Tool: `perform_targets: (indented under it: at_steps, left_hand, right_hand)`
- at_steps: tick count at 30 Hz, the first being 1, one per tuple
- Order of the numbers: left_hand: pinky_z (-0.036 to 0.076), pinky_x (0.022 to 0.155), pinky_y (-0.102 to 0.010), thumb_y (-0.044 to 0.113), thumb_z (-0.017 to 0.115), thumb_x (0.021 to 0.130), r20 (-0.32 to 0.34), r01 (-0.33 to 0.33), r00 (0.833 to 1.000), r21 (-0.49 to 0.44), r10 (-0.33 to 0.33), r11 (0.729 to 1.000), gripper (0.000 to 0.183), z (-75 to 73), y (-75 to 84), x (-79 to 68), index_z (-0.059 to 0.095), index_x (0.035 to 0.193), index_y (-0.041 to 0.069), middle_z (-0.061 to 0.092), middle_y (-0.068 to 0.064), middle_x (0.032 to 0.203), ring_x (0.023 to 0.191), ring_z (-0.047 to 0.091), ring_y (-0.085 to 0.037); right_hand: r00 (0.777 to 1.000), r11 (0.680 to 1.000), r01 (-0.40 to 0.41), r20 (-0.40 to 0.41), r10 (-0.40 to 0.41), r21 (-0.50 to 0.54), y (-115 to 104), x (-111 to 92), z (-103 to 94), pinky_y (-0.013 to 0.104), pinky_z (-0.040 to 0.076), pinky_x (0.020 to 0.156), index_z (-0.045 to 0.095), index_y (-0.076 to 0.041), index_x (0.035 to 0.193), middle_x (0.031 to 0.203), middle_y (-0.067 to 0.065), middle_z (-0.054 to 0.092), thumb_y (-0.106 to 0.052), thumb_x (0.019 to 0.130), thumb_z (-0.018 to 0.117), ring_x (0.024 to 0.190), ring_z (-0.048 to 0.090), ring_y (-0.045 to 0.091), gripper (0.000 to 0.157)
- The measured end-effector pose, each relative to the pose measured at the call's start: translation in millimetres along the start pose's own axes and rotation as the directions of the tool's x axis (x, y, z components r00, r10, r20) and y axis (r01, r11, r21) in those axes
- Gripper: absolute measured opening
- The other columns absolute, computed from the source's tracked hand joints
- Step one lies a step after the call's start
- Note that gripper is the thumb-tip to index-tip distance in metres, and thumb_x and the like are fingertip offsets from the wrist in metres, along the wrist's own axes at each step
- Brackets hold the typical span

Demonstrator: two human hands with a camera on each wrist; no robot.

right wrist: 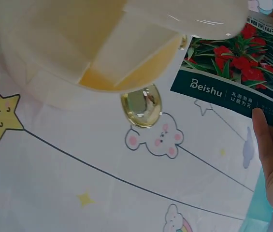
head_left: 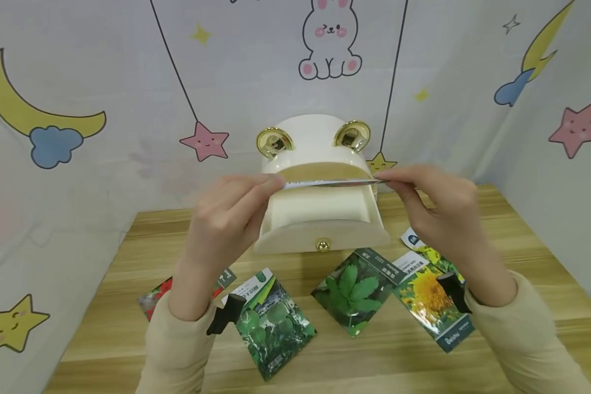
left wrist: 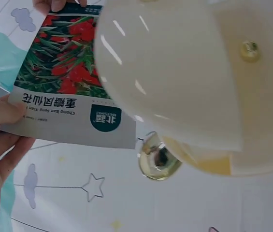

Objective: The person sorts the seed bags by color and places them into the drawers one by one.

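Observation:
A seed packet (head_left: 335, 183) with red flowers is stretched level between both hands, seen nearly edge-on in the head view. My left hand (head_left: 226, 219) pinches one end between thumb and fingers; my right hand (head_left: 438, 208) pinches the other. The packet's picture side (left wrist: 61, 63) shows in both wrist views. Below it, the cream drawer (head_left: 320, 235) of a rounded white box (head_left: 320, 137) is pulled out. Its front bears a small gold knob (head_left: 323, 244). Two gold-rimmed, ear-like rings (head_left: 274, 143) stand on top of the box.
On the wooden table (head_left: 354, 364) lie several more seed packets: one with green round fruit (head_left: 276, 323), one with a green leaf (head_left: 352, 290), and yellow-flower ones (head_left: 430, 295) partly overlapping. A red-flower packet (head_left: 162, 290) lies partly under the left forearm. A cartoon-printed cloth (head_left: 143, 82) hangs behind.

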State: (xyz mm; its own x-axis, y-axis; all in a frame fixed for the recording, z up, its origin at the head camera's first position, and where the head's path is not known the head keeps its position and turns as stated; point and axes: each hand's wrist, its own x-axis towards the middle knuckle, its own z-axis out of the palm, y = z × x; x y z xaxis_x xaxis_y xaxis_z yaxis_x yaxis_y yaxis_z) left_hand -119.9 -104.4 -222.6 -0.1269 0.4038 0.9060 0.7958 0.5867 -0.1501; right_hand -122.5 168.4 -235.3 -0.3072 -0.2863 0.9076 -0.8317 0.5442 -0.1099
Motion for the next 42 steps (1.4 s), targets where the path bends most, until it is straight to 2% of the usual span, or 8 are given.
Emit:
perform_targets:
  at_steps: [4,9,16,22,26,33,38,42]
  left_hand:
    - [0.054,0.070,-0.031,-0.009,0.059,0.080,0.073,-0.043,0.996,-0.020,0.044,0.999,0.022,13.4,-17.6,-19.6,0.069,0.096,0.004,0.072,-0.008,0.090,0.076,0.067,-0.021]
    - [0.055,0.074,-0.030,-0.009,0.059,0.079,0.173,-0.034,0.984,-0.039,0.040,0.999,0.027,22.8,-29.3,-37.3,0.068,0.100,0.006,0.072,-0.006,0.097,0.079,0.068,-0.020]
    - [0.055,0.074,-0.030,-0.015,0.059,0.075,0.222,-0.013,0.975,-0.056,0.025,0.998,0.036,34.3,-37.2,-54.2,0.070,0.099,0.009,0.072,-0.006,0.094,0.079,0.069,-0.019]
    - [0.055,0.077,-0.031,-0.010,0.062,0.077,0.283,0.080,0.958,-0.127,-0.041,0.989,0.035,37.7,-41.6,-65.3,0.069,0.104,0.009,0.072,-0.006,0.096,0.084,0.069,-0.019]
    - [0.054,0.082,-0.031,-0.004,0.063,0.080,0.331,0.153,0.940,-0.179,-0.087,0.972,0.029,40.3,-43.6,-70.9,0.069,0.106,0.010,0.071,-0.005,0.101,0.092,0.068,-0.019]
    - [0.048,0.094,-0.036,0.004,0.064,0.082,0.442,0.229,0.887,-0.171,-0.133,0.958,0.025,42.3,-46.5,-73.3,0.070,0.105,0.012,0.070,-0.003,0.105,0.100,0.066,-0.018]
    - [0.032,0.109,-0.044,0.012,0.066,0.082,0.557,0.331,0.810,-0.181,-0.181,0.926,0.024,40.2,-49.7,-68.9,0.070,0.106,0.015,0.070,-0.002,0.106,0.103,0.065,-0.015]
    - [0.024,0.112,-0.047,0.016,0.067,0.082,0.630,0.375,0.751,-0.162,-0.196,0.913,0.024,38.8,-51.0,-66.2,0.070,0.106,0.016,0.070,0.000,0.106,0.105,0.064,-0.015]
  right_hand:
    - [0.997,0.999,0.032,0.073,-0.032,-0.009,13,-11,8.4,0.015,0.048,0.068,0.070,-0.004,0.097,0.089,0.008,0.072,0.006,0.078,0.063,0.074,0.067,0.019,0.022]
    - [0.991,0.994,0.025,0.130,-0.039,0.107,29,-26,20.1,0.009,0.047,0.084,0.070,-0.003,0.096,0.093,0.009,0.072,0.013,0.071,0.066,0.090,0.067,0.013,0.029]
    - [0.981,0.978,-0.037,0.193,-0.004,0.206,43,-38,30.7,0.010,0.048,0.081,0.070,-0.002,0.094,0.093,0.010,0.072,0.021,0.065,0.067,0.093,0.065,0.003,0.038]
    - [0.971,0.970,-0.098,0.234,0.044,0.224,49,-45,35.9,0.010,0.048,0.083,0.070,-0.005,0.096,0.096,0.010,0.071,0.019,0.067,0.067,0.096,0.065,0.004,0.038]
    - [0.960,0.979,-0.136,0.265,0.093,0.150,50,-47,37.1,0.008,0.046,0.084,0.071,-0.010,0.096,0.097,0.006,0.072,0.011,0.070,0.069,0.094,0.066,0.009,0.033]
    - [0.929,0.985,-0.147,0.354,0.104,0.096,55,-50,37.0,0.025,0.038,0.091,0.072,-0.014,0.096,0.101,0.005,0.071,0.001,0.072,0.071,0.096,0.064,0.012,0.028]
    - [0.906,0.991,-0.118,0.414,0.083,0.059,56,-46,35.6,0.035,0.037,0.090,0.072,-0.013,0.098,0.103,0.005,0.070,0.000,0.072,0.071,0.098,0.063,0.017,0.029]
    - [0.864,0.995,-0.103,0.496,0.083,0.013,55,-41,33.6,0.043,0.035,0.095,0.071,-0.013,0.100,0.104,0.003,0.070,-0.006,0.076,0.070,0.099,0.062,0.019,0.026]
